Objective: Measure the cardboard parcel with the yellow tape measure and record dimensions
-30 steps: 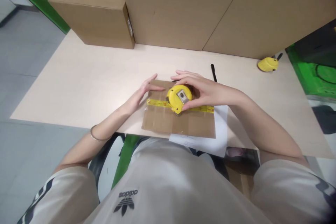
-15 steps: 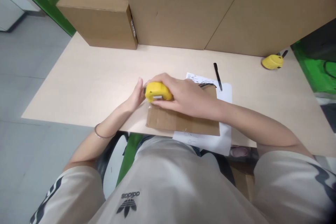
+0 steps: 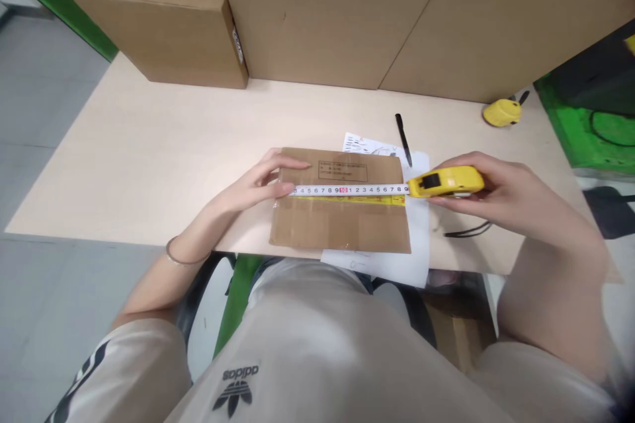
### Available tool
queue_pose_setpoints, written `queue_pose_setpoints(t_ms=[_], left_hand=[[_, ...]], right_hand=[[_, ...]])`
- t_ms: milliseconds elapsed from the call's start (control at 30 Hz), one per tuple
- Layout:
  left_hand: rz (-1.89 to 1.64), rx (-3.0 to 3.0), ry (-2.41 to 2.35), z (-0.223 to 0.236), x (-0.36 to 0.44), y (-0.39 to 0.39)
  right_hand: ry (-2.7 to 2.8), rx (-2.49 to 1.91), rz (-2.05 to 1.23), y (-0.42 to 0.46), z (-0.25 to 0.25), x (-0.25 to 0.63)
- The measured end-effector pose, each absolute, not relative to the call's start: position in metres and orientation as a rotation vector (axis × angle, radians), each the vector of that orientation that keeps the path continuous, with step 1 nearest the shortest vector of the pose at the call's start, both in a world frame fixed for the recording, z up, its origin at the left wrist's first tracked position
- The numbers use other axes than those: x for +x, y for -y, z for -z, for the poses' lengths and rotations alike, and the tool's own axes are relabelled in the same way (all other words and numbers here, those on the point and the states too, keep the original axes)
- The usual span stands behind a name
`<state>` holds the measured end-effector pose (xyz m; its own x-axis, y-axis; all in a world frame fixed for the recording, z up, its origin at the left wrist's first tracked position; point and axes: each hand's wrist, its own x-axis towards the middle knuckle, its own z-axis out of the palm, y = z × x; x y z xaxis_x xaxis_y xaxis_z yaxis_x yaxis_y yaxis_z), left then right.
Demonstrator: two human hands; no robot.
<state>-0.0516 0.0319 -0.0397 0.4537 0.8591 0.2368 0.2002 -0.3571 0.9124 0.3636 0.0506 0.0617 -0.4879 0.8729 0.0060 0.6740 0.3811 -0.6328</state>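
A yellow tape measure (image 3: 449, 182) is in my right hand (image 3: 506, 195), just right of a small flat cardboard box (image 3: 342, 231). Its white blade (image 3: 367, 190) is drawn out leftward across the box top, with numbers facing up. At the box's left edge my left hand (image 3: 262, 178) pinches the blade's end between its fingers; the very tip is hidden. A box-printed label (image 3: 342, 170) shows above the blade. Under the box lie white paper sheets (image 3: 419, 238) with handwriting. The tape measure's black strap (image 3: 469, 231) hangs below my right hand.
A black pen (image 3: 403, 139) lies beyond the papers. Farther right stands a second yellow tape measure (image 3: 502, 112). Large cardboard boxes (image 3: 327, 20) line the back of the table, with a smaller box (image 3: 163, 33) at the left. The table's front edge is close to my body.
My right hand has moved right with the tape measure, drawing the blade out over the box. My left hand stays at the left edge, now gripping the blade's end. The view has shifted slightly.
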Motion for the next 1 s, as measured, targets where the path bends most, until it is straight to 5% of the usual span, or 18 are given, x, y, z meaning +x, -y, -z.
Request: queue_pose_setpoints(t_ms=[367, 667, 1000], left_hand=[[-0.937, 1.843, -0.925, 0.04, -0.052, -0.03], [-1.06, 1.677, -0.922, 0.054, -0.049, -0.041], [-0.971, 2.258, -1.331, -0.041, -0.01, 0.047]], right_hand=[[2.476, -1.324, -0.823, -0.049, -0.085, 0.354], [2.864, -0.754, -0.695, -0.06, -0.068, 0.19], [2.66, -0.446, -1.103, -0.061, -0.101, 0.27]])
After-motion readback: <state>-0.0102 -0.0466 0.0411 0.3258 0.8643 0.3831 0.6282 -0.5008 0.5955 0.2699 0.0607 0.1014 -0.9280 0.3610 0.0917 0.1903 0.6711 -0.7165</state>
